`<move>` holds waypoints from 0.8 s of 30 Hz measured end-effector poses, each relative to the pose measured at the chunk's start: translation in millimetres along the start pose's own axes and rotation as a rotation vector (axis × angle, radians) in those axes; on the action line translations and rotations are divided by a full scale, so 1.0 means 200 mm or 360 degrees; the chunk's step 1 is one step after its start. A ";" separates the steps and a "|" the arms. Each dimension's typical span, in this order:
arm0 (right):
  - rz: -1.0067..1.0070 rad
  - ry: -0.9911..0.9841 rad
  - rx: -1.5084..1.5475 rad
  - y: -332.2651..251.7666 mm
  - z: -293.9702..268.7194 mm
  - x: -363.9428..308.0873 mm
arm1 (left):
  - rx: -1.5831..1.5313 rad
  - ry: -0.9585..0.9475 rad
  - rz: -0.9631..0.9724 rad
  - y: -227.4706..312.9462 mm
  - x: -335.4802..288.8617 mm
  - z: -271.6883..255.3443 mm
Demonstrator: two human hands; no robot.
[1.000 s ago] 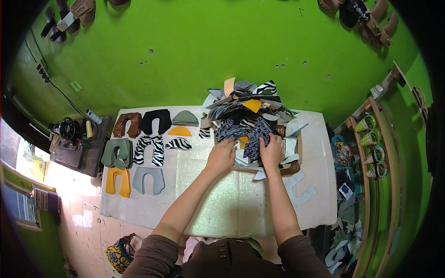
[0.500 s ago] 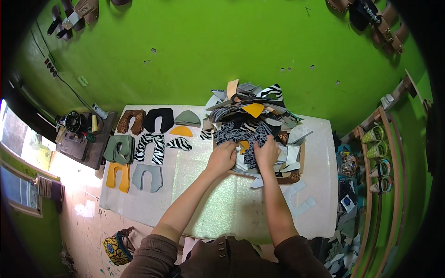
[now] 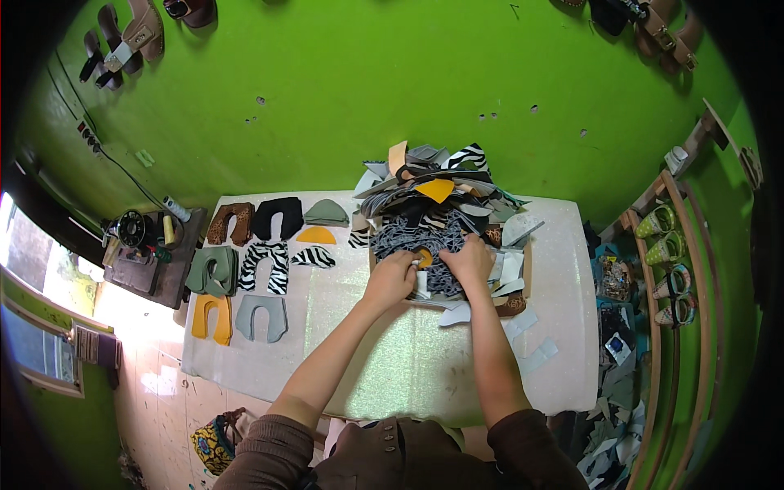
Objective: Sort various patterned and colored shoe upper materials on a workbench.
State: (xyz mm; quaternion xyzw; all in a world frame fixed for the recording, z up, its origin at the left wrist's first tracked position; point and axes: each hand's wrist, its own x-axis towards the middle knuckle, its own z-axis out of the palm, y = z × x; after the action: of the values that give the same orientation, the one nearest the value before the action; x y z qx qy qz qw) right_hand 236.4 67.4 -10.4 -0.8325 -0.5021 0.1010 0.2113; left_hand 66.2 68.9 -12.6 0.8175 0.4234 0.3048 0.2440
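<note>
Both my hands work in a shallow box (image 3: 527, 282) of cut material scraps. My left hand (image 3: 392, 278) is closed at its left front, fingers bent beside a small yellow-orange scrap (image 3: 425, 258); what they pinch is hidden. To the right, my right hand (image 3: 471, 265) closes at the edge of the grey-and-black patterned scraps (image 3: 408, 237), thumb pointing inward. Those scraps spread between and behind my hands. White and grey scraps (image 3: 511, 266) lie beside my right hand. Behind rises a tall heap of mixed offcuts (image 3: 400, 196), with a yellow piece (image 3: 435, 190) on its front.
On the table (image 3: 327, 376), left of the box, lie U-shaped cut pieces: leopard (image 3: 219, 224), black (image 3: 265, 219), green (image 3: 200, 272), zebra (image 3: 278, 269), mustard (image 3: 204, 314) and grey (image 3: 278, 318). A machine (image 3: 131, 229) stands left. A wooden shoe rack (image 3: 653, 335) stands right.
The grey-and-black patterned scraps lie flatter and more spread under my hands. My right hand has shifted slightly; my left stays near the yellow-orange scrap. The whole view has tilted a little.
</note>
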 end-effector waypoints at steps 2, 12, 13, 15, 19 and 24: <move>-0.0059 0.0061 -0.0022 0.01 -0.08 -0.02 | -0.0049 -0.0016 -0.0003 0.02 -0.01 -0.02; -0.0548 0.0217 0.0194 0.03 -0.50 -0.12 | -0.0090 0.0128 0.0105 0.10 -0.01 -0.07; -0.0546 0.0222 0.0190 0.04 -0.52 -0.12 | -0.0117 0.0156 0.0103 0.12 -0.01 -0.07; -0.0664 0.0353 0.0252 0.05 -0.58 -0.13 | -0.0145 0.0184 0.0106 0.14 0.00 -0.08; -0.0765 0.0367 0.0389 0.00 -0.69 -0.17 | -0.0246 0.0380 0.0202 0.17 0.02 -0.15; -0.0943 0.0248 0.0811 -0.03 -0.72 -0.20 | -0.0500 0.0423 0.0201 0.23 0.09 -0.28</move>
State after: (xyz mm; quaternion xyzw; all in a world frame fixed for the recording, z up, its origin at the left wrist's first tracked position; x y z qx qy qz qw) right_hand 267.1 -2.2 118.8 -0.5776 -0.6620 0.0936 0.4684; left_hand 59.5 68.3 61.2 0.7470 0.3471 0.4867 0.2909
